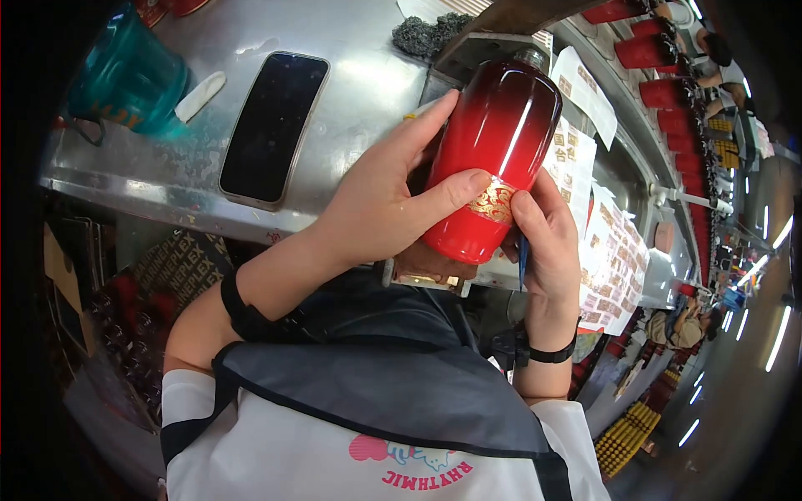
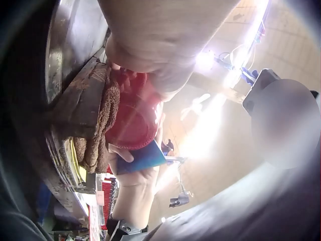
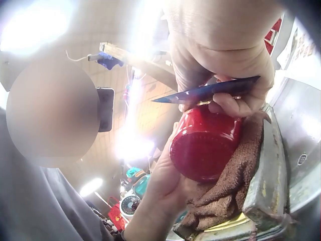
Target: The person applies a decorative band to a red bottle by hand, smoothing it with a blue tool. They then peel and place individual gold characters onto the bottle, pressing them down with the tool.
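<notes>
Glossy, rounded red bottle [image 1: 501, 142]
Left hand's [image 1: 376, 200] fingers wrap it; right hand's [image 1: 547, 242] curled fingers hold a thin blue sheet [image 3: 210, 92].

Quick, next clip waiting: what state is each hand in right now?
Left hand: closed round the red bottle, thumb by its gold band.
Right hand: closed, thumb against the bottle, a flat blue piece held in the same hand.

You wear a white short-sleeved shirt [image 1: 292, 434], its pink "RHYTHMIC" lettering [image 1: 428, 478] and pink-and-blue print [image 1: 401, 451] at bottom centre. Over it lies your grey, black-edged apron [image 1: 368, 388]; black bands [image 1: 551, 354] circle both your forearms.
</notes>
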A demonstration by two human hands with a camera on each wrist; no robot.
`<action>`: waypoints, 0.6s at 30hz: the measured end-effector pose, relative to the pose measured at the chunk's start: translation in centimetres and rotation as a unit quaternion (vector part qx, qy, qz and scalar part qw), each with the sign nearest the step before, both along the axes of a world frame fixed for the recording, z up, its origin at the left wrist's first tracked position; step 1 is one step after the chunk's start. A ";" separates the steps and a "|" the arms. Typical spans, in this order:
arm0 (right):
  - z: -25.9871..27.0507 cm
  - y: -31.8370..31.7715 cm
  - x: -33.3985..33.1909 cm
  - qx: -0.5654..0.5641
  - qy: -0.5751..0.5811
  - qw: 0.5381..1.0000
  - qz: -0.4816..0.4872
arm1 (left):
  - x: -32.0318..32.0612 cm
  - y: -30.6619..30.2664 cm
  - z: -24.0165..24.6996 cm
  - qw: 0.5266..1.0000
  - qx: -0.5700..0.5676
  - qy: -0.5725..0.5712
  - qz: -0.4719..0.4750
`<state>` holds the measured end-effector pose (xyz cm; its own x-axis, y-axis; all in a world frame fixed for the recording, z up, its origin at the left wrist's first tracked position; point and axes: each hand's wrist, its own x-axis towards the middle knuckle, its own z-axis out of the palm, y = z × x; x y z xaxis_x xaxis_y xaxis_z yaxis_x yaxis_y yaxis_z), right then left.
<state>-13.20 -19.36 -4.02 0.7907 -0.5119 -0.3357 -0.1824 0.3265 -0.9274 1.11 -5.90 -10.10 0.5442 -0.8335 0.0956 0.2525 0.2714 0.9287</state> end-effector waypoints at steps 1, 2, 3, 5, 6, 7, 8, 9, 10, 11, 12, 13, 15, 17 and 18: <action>0.0 0.0 -0.1 -0.001 0.001 1.000 -0.001 | 0.0 0.0 0.1 1.000 0.000 0.013 -0.003; -0.2 -0.1 -0.2 -0.015 0.001 1.000 0.007 | 0.0 0.0 0.1 1.000 -0.001 0.026 -0.006; -0.5 -0.2 -0.3 -0.028 0.001 1.000 0.014 | 0.0 0.0 0.0 1.000 -0.002 0.026 -0.007; -1.0 -1.4 -1.4 -0.009 -0.007 1.000 0.023 | 0.1 0.2 -0.2 1.000 0.002 -0.019 -0.002; -0.9 -1.7 -1.5 0.010 -0.016 0.999 0.033 | 0.3 0.2 -0.3 1.000 0.001 -0.019 -0.005; -0.8 -1.8 -1.4 0.008 -0.016 0.999 0.029 | 0.4 0.2 -0.4 0.997 0.017 -0.077 0.005; -0.5 -2.0 -1.1 -0.008 -0.004 0.999 -0.032 | 0.4 0.2 -0.5 0.990 0.032 -0.135 0.014; -0.3 -2.3 -0.7 -0.025 0.008 0.995 -0.094 | 0.4 0.2 -0.5 0.990 0.029 -0.135 0.010; -0.5 -3.6 -1.5 -0.034 -0.011 0.997 -0.074 | 0.3 0.1 -0.5 0.992 0.028 -0.123 0.012; -0.1 -3.9 -1.9 -0.061 -0.030 0.995 -0.071 | 0.2 0.1 -0.5 0.993 0.027 -0.110 0.014; 0.4 -3.9 -2.1 -0.087 -0.048 0.993 -0.068 | 0.2 0.1 -0.6 0.994 0.026 -0.110 0.011; 1.7 -2.5 -1.3 -0.090 -0.036 0.990 -0.106 | 0.2 0.1 -0.7 0.993 0.021 -0.111 0.014; 2.8 -0.5 -0.9 -0.158 -0.030 0.985 -0.063 | 0.1 0.0 -0.6 0.993 0.017 -0.112 0.016; 3.9 0.2 -0.8 -0.251 0.016 0.968 -0.008 | 0.0 0.0 -0.1 0.996 0.022 -0.082 0.012; 3.9 -0.2 -0.8 -0.252 0.016 0.968 -0.009 | 0.1 0.1 0.0 0.996 0.021 -0.082 0.012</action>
